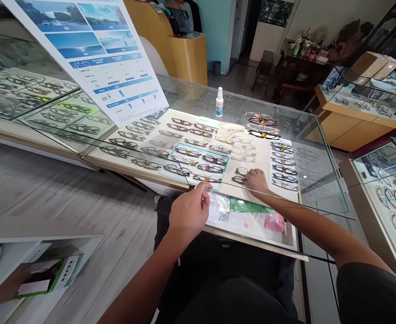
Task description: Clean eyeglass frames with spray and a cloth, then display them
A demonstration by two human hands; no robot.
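Your right hand [257, 180] is reaching under the glass top [322, 184] of the display table [133, 167], its fingers [250, 176] lying bent over a dark-framed pair of glasses [241, 173]. Whether they are pinching the frame, you cannot tell. Just beyond those fingers, a teal-edged tray [171, 155] of glasses is sitting; on their other side, a column of frames [283, 164] is lining up. Your left hand [187, 216] is resting at the glass top's near edge, fingers [207, 192] curled, thumb touching the rim; whether they are clamping it is unclear. Between your two hands, a green card [248, 206] and a QR-code sheet [222, 212] are lying.
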